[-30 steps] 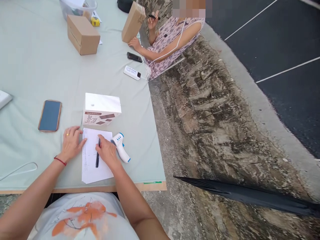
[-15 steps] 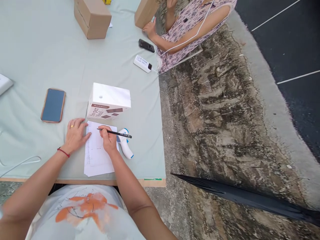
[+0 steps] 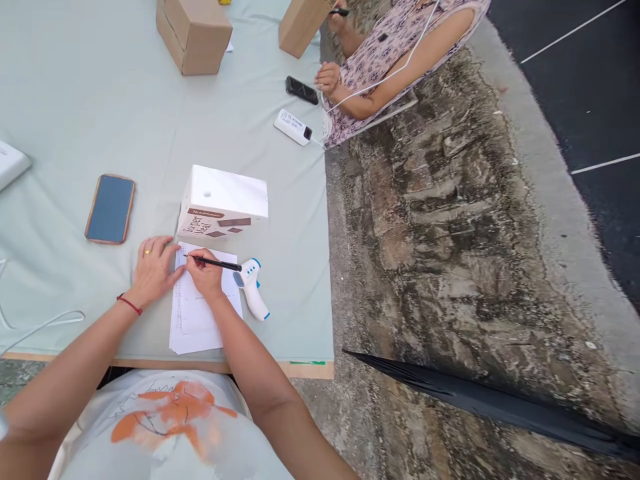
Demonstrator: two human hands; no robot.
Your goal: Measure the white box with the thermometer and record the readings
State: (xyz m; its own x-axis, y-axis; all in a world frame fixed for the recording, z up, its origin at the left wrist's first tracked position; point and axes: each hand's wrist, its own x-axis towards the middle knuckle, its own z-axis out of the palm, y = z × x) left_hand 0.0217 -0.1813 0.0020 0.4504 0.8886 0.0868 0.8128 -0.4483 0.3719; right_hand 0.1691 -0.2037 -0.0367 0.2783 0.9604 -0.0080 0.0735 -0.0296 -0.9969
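My right hand (image 3: 205,275) is closed around a slim black pen (image 3: 220,263), its tip at the upper left of a stack of white paper sheets (image 3: 200,327). Small writing runs down the left side of the top sheet. Fingers spread, my left hand (image 3: 157,268) lies flat on the cloth, its fingertips at the paper's left edge. Just beyond the paper stands a white and brown "Super Meal" box (image 3: 225,193). A white and blue infrared thermometer (image 3: 254,291) lies right of the paper, close to the pen's back end.
A phone (image 3: 111,209) lies at left on the cloth-covered table (image 3: 125,120). Farther back are a cardboard box (image 3: 195,40), a second box (image 3: 303,27), a black device (image 3: 301,90) and a white device (image 3: 293,127) with a cable. Another person (image 3: 390,60) is at the right edge.
My right hand has moved left with the pen, uncovering more of the thermometer. The other person's hand has drawn back from the far box. The view has shifted slightly.
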